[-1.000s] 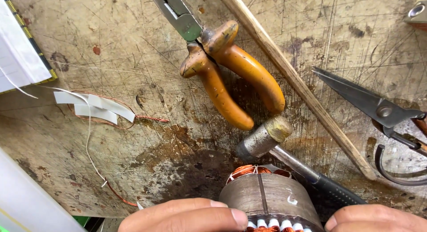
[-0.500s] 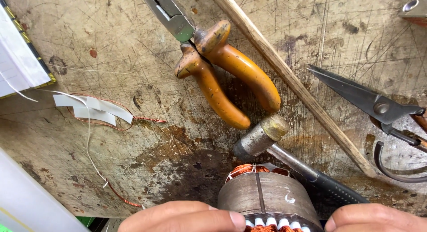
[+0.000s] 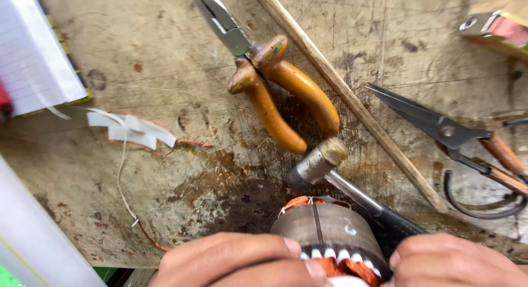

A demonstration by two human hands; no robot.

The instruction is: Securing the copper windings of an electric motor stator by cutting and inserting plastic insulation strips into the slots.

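At the near edge of the scarred, stained wooden workbench [image 3: 165, 56], a grey cylindrical motor stator with copper windings and white slot liners [image 3: 330, 235], clasped between both hands. Left hand [image 3: 242, 262] wrapped against its left side, fingers closed on the metal; right hand [image 3: 456, 262] pressed to its right side, likewise closed on it. Just beyond, touching or nearly so, a small steel-headed hammer with dark handle [image 3: 319, 163]. Farther off, orange-handled long-nose pliers [image 3: 275, 89], beside a thin wooden stick [image 3: 352, 97] running diagonally. Far right, dark metal shears [image 3: 440, 127]. Left, white paper scraps [image 3: 132, 130] and a lined notepad [image 3: 33, 56].
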